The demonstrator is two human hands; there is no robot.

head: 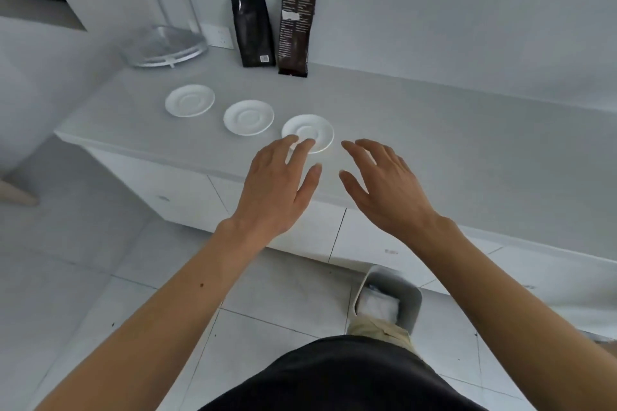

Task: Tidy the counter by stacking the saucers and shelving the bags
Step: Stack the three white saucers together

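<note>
Three white saucers lie in a diagonal row on the grey counter (434, 130): the left saucer (189, 100), the middle saucer (248, 117) and the right saucer (312, 130). Two dark bags stand against the wall behind them, a shorter black bag (252, 28) and a taller brown bag (297, 25). My left hand (278, 188) hovers open with its fingertips over the near edge of the right saucer. My right hand (389, 187) is open just right of that saucer, holding nothing.
A silver tiered corner shelf (163, 47) stands at the counter's back left, beside a wall socket (218, 37). White cabinet doors sit below the counter. A grey waste bin (389, 297) stands on the tiled floor by my feet.
</note>
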